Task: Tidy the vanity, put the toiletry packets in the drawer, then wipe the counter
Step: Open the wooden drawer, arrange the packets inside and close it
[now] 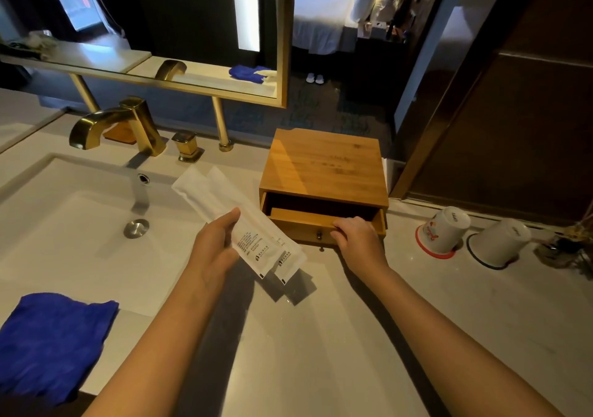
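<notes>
At the far left a folded blue cloth (53, 343) lies on the bench (337, 352) by the sink (64, 224), untouched, most likely kept for the wiping. The left hand (211, 249) holds two long white packets (237, 221) in the air between the sink and the wooden box (324, 166). Its grip is closed on their lower half, thumb on top, fingers underneath. The packets look light, thin and floppy, with smooth wrappers that may slide against each other, so holding near the middle seems wise to keep both together. The forearm reaches forward, palm turned inward. The right hand (356, 233) rests on the front edge of the drawer (321, 221), which is partly pulled out, fingers curled over its rim beside the small knob (319, 234), wrist low over the bench.
</notes>
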